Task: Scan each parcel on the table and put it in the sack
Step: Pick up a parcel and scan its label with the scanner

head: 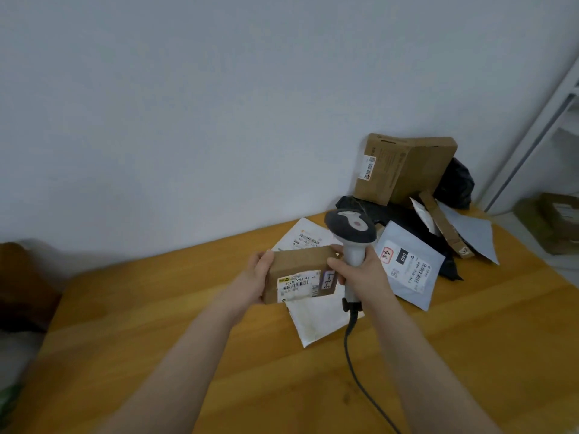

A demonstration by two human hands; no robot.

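Above the table's middle, your left hand [261, 270] grasps the small brown box [300, 274] by its left end, thumb on the top edge and fingers hidden behind. Your right hand [360, 270] is clenched round the handle of the scanner [351, 228], which is upright with its head on top. The cable [352, 355] drops from the handle base toward you across the table [156, 324].

The box is lifted off the table, long axis left-right and near level. Its right end sits just beside your right hand. The thumb looks to touch that edge, but I can't confirm it. The label [299, 285] is on the face turned toward you, with handwriting at its right end.

Key relation: the box lies left of and below the scanner head. The head shows you its back, so the window seems aimed away from you, not at the label.

Judgement: the scan isn't done yet. Either tip the head down onto the label or turn the labelled face up to it. Your right hand is nearer the label, and your left would do any turning.

Outward:
- A white padded mailer [316, 321] lies flat under the box, with a second white mailer [308, 239] beyond it.
- A blue-grey poly mailer [410, 267] sits just right of the scanner hand.
- Black bags [398, 214] lie behind, with a thin long carton [441, 227] across them.
- A big brown carton [404, 169] leans on the wall.

The sack is not identifiable. A dark shape [18, 277] at the left edge is too blurred to name.
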